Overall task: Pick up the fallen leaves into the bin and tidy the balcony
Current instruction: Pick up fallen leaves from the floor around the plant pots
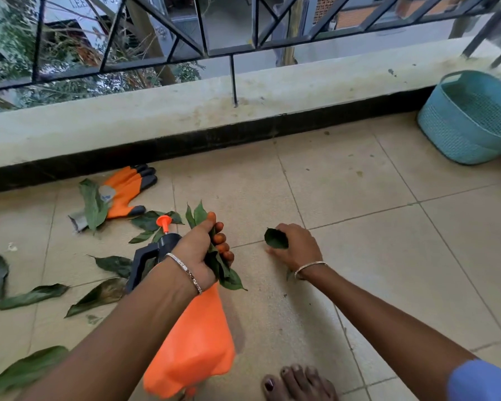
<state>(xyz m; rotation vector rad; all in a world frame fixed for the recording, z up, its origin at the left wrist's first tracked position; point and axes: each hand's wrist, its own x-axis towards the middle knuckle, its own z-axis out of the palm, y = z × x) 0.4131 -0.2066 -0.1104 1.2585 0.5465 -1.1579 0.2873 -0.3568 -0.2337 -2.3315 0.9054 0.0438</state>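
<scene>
Your bare foot [298, 383], right of orange sprayer [194, 342]; left hand [197, 250] grips leaf bunch [229, 277] over sprayer; right hand [298, 244] pinches single leaf [276, 238], further right.

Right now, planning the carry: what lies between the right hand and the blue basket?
Head view: only bare floor tiles between right hand and blue basket.

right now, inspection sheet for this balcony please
surface: tiled floor, small specks of debris
job's things: blue basket far right by the ledge; loose leaves scattered on the left
clutter: orange gloves; orange pump sprayer lying on the floor
grips: left grip holds leaf bunch; right grip holds single leaf
cables: nothing seen
surroundings: concrete ledge, metal railing, trees beyond
</scene>
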